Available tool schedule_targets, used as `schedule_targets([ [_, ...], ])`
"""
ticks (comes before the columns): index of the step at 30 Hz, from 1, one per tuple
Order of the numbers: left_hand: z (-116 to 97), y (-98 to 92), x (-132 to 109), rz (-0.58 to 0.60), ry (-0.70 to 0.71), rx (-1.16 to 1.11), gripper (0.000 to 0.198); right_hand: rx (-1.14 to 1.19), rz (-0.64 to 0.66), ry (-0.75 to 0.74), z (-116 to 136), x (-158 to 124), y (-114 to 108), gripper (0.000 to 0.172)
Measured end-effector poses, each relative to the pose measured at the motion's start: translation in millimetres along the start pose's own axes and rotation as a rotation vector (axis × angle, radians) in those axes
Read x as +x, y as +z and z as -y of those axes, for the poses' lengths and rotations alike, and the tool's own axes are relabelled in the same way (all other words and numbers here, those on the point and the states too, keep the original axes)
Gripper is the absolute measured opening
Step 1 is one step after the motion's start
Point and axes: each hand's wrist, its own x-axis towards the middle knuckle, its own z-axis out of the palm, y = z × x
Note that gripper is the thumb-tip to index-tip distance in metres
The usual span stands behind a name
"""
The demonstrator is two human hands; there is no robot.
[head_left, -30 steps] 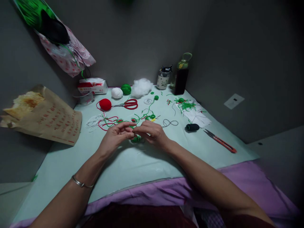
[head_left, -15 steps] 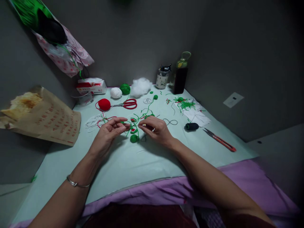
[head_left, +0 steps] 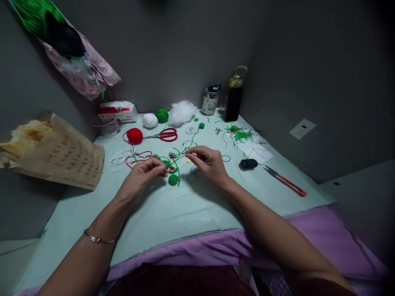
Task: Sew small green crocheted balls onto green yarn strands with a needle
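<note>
My left hand [head_left: 146, 174] is closed, thumb and forefinger pinched together at a small green crocheted piece [head_left: 167, 163]. What lies exactly between those fingertips is partly hidden. To the right, my right hand [head_left: 208, 162] is raised a little above the table in a pinch; whatever its fingertips hold is too thin to make out. Small red-and-green pieces [head_left: 172, 168] lie between the hands, with a green crocheted ball [head_left: 173, 179] just below. A thin tool with a yellow handle [head_left: 189, 160] lies under my right fingertips. Dark thread [head_left: 193, 176] curls beside it.
Behind are a red yarn ball [head_left: 135, 135], red-handled scissors [head_left: 168, 135], white stuffing [head_left: 182, 113], a jar [head_left: 210, 102] and a bottle [head_left: 234, 98]. Right are a dark thread spool [head_left: 248, 164], thread snips [head_left: 285, 181] and green scraps [head_left: 242, 135]. Left stands a paper bag [head_left: 77, 160].
My right hand has moved right and slightly up, away from my left hand. My left hand has dropped slightly. The yellow-handled tool and more of the small pieces now show between them.
</note>
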Motion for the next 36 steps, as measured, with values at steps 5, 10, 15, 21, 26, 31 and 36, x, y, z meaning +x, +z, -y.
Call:
schedule_targets([
  [5, -6, 8.3, -3, 0.034, -0.022, -0.328, 0.018, 0.073, 0.11, 0.064, 1, -4, 8, 0.011],
  [10, 1, 18.4, -7, -0.06, 0.137, -0.087, 0.014, 0.153, 0.258, 0.06, 8, -8, 15, 0.012],
  [15, 15, 21.2, -7, -0.057, 0.52, 0.597, 0.005, 0.284, 0.288, 0.22, 7, -6, 17, 0.017],
  [21, 20, 19.0, -5, -0.061, 0.646, 0.815, 0.01, 0.473, 0.363, 0.456, 2, -5, 20, 0.034],
  [26, 16, 25.4, -11, -0.103, 0.559, 0.683, 0.008, 0.277, 0.286, 0.294, 4, -7, 18, 0.017],
  [31, 8, 32.1, -12, -0.092, 0.331, 0.315, 0.013, -0.09, 0.117, -0.222, 0, -9, 18, 0.012],
  [36, 9, 29.6, -7, -0.006, 0.118, 0.004, 0.02, -0.198, 0.097, -0.355, -2, -12, 22, 0.017],
])
